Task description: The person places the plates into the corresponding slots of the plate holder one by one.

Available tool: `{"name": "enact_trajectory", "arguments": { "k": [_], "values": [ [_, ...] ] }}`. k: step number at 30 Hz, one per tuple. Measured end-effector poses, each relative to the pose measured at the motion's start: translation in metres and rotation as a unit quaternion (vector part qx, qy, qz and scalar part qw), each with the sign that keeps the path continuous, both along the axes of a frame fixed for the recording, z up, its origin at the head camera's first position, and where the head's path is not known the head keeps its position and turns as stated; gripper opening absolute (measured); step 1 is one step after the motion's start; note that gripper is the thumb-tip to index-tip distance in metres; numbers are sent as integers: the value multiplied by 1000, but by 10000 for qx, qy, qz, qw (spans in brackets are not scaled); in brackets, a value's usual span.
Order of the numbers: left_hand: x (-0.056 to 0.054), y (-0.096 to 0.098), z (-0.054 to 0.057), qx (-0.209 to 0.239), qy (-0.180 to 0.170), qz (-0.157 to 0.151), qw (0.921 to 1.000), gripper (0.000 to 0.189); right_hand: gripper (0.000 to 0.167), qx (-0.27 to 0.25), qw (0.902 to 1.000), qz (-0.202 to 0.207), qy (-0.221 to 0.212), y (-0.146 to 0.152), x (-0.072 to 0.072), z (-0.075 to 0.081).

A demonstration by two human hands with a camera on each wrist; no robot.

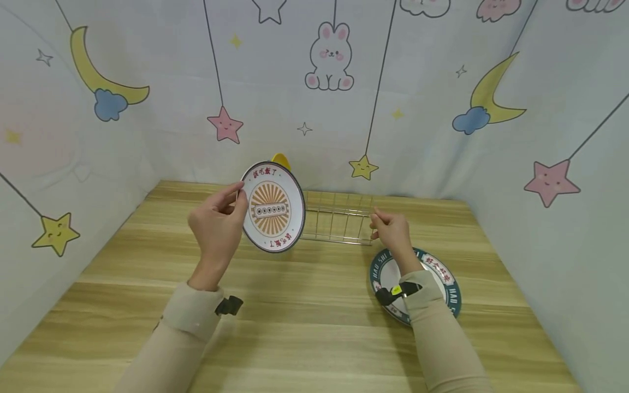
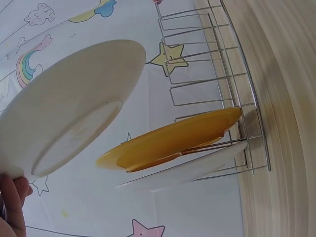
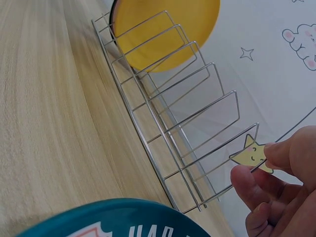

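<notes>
My left hand point(image 1: 218, 218) pinches the left edge of a white plate point(image 1: 270, 215) with an orange sunburst and red characters, held up with its face toward me. The left wrist view shows the plate's plain underside, apart from the rack. A wire dish rack point(image 1: 339, 240) stands behind it. With thumb and fingers, my right hand point(image 1: 393, 232) pinches the wire at the rack's right end. In the rack's left part a yellow plate point(image 2: 177, 138) and a white plate point(image 2: 197, 170) stand on edge, mostly hidden in the head view by the held plate.
A plate with a teal lettered rim point(image 1: 447, 273) lies on the wooden table point(image 1: 304, 327) under my right forearm. Behind the rack hangs a white cloth point(image 1: 275, 71) printed with stars, moons and a rabbit, which also closes off both sides.
</notes>
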State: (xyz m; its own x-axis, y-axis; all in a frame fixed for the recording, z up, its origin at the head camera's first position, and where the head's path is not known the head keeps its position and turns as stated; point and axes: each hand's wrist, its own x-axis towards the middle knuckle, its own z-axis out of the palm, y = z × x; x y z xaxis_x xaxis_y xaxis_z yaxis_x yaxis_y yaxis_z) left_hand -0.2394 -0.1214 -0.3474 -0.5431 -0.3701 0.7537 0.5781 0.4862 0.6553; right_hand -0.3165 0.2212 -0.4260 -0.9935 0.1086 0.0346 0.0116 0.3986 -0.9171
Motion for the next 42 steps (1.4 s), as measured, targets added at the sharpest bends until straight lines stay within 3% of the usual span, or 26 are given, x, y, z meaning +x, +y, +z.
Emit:
{"name": "enact_trajectory", "arguments": {
  "k": [6, 24, 35, 42],
  "values": [
    [-10, 4, -2, -9, 231, 143, 9996, 17, 37, 28, 10000, -23, -4, 1, -2, -1],
    [-34, 14, -10, -40, 329, 546, 9980, 13, 38, -53, 10000, -26, -36, 2, -3, -1],
    [-38, 24, -16, -64, 325, 378, 9987, 13, 38, 81, 10000, -40, 15, 1, -3, -1],
    [-42, 33, -25, -29, 290, -29, 9996, 16, 39, 33, 9999, -48, -85, 2, -2, -1]
  ]
}}
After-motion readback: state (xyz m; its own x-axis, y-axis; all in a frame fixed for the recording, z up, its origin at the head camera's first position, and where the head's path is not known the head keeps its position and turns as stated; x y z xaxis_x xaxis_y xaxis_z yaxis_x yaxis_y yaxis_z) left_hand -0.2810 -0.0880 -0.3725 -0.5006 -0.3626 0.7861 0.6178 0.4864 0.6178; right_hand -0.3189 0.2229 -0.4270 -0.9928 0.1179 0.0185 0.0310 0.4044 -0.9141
